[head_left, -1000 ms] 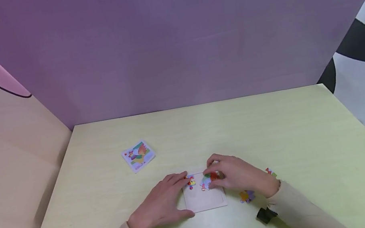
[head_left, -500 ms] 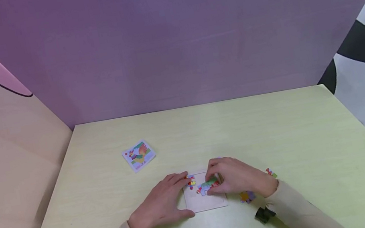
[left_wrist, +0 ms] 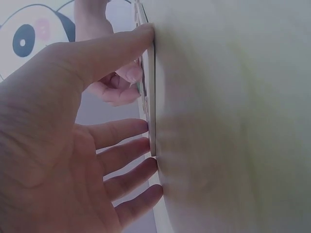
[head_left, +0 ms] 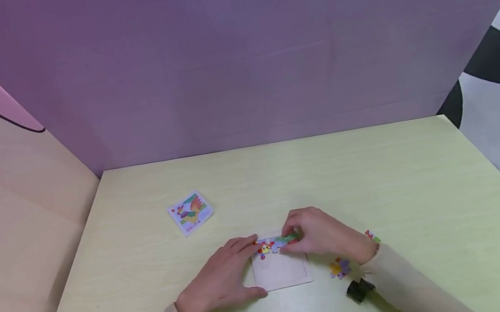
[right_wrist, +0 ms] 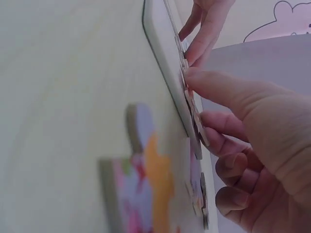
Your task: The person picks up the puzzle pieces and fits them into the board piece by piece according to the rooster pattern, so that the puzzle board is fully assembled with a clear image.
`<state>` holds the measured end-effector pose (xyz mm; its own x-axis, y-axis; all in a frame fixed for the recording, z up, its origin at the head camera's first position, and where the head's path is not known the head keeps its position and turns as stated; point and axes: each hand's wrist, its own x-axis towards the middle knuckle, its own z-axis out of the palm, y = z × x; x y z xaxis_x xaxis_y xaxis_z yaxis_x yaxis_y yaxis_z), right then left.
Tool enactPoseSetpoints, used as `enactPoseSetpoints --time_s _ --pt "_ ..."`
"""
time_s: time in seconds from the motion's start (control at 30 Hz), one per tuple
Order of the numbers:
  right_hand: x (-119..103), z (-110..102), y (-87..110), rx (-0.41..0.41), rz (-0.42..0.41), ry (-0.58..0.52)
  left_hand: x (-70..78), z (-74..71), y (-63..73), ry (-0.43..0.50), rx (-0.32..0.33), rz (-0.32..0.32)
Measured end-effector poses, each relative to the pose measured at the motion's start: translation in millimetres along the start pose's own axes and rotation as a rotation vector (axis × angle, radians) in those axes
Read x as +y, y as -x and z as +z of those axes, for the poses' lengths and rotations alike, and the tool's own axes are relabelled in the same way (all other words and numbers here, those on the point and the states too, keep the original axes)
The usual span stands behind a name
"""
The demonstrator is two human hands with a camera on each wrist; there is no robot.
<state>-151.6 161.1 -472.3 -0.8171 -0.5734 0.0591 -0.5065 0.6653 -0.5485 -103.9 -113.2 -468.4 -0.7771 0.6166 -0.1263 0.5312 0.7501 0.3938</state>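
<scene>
A white puzzle board (head_left: 281,276) lies flat near the table's front. Along its left side rests my left hand (head_left: 221,275), thumb at the near corner and fingertips at the far one; in the left wrist view, the straight fingers touch the board's edge (left_wrist: 152,111). My right hand (head_left: 319,236) pinches a blue, green and red puzzle piece (head_left: 283,240) between thumb and fingers at the board's far side. Directly left of that piece, a yellow and red puzzle piece (head_left: 264,249) sits on the board. The right fingers partly hide the held piece.
Right of the board lie an orange and purple puzzle piece (head_left: 339,268) and a red and green one (head_left: 372,236), partly behind the right wrist. A square picture card (head_left: 191,214) lies at the back left. A purple wall (head_left: 254,66) borders the table's far edge.
My right hand has first drawn the puzzle piece nearer, then pushed it away to the board's far side, turning it level beside the yellow and red piece. The left hand has stayed put.
</scene>
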Motion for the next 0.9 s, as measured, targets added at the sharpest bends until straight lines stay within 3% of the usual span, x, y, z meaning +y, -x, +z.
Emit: enactPoseSetpoints --time_s 0.4,0.67,0.8,0.9 --pt "-13.5 -2.8 -5.8 -0.040 -0.017 0.045 2.3 0.1 0.4 -0.021 0.000 0.037" --pt "3.9 -16.8 1.7 -0.076 0.082 -0.086 8.2 -2.8 1.2 -0.015 -0.005 0.019" --pt "10.4 -19.5 3.1 -0.093 0.094 -0.096 9.0 -3.3 1.1 -0.021 -0.016 -0.002" --pt "13.7 -25.8 4.8 -0.051 0.081 -0.105 9.3 -2.5 0.4 -0.014 -0.016 -0.007"
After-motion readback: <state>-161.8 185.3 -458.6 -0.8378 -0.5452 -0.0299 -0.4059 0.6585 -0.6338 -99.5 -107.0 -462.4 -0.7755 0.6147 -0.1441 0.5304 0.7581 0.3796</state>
